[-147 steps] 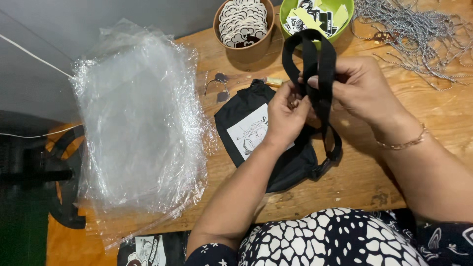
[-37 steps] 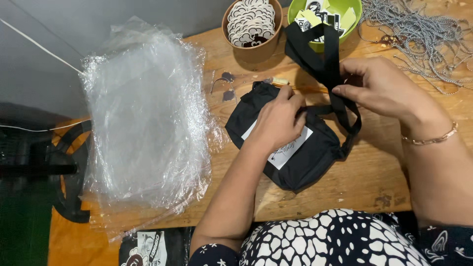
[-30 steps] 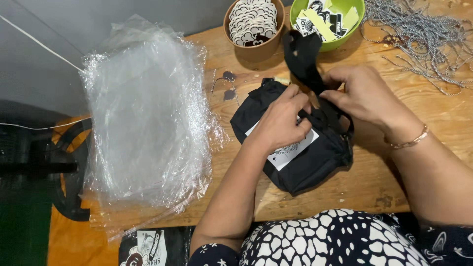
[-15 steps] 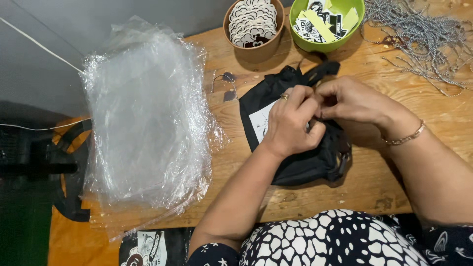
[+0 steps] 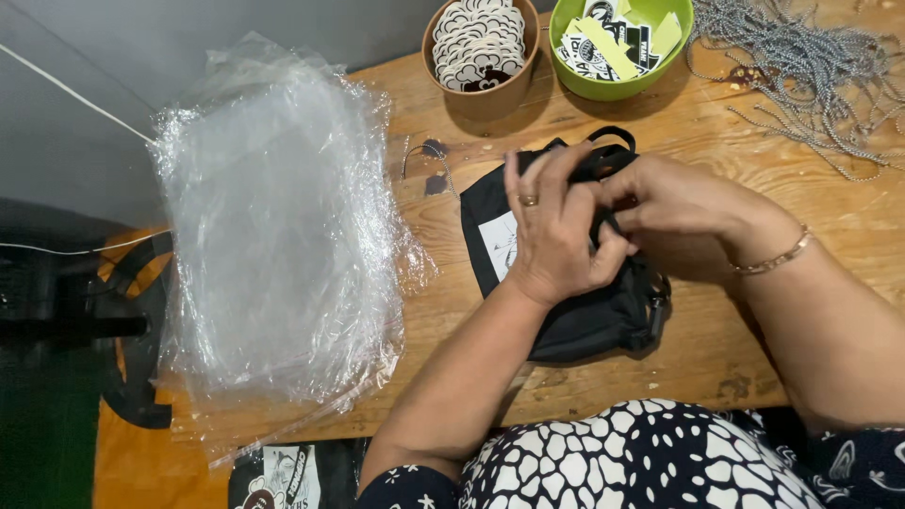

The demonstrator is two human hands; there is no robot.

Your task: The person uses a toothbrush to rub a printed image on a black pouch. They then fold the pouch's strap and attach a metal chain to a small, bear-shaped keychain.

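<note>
At frame centre, both hands, left (image 5: 556, 236) and right (image 5: 665, 203), grip the black pouch (image 5: 584, 316), pinning its strap (image 5: 613, 137) flat against the surface (image 5: 754, 330).

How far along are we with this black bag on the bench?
Looks done: the black fabric bag lies flat on the wooden table, its strap mostly gathered on top. In hand: the left hand presses the bundle while the right hand tucks at it. Apparently left: the bag is not yet in a sleeve from the stack of clear plastic bags.
</note>
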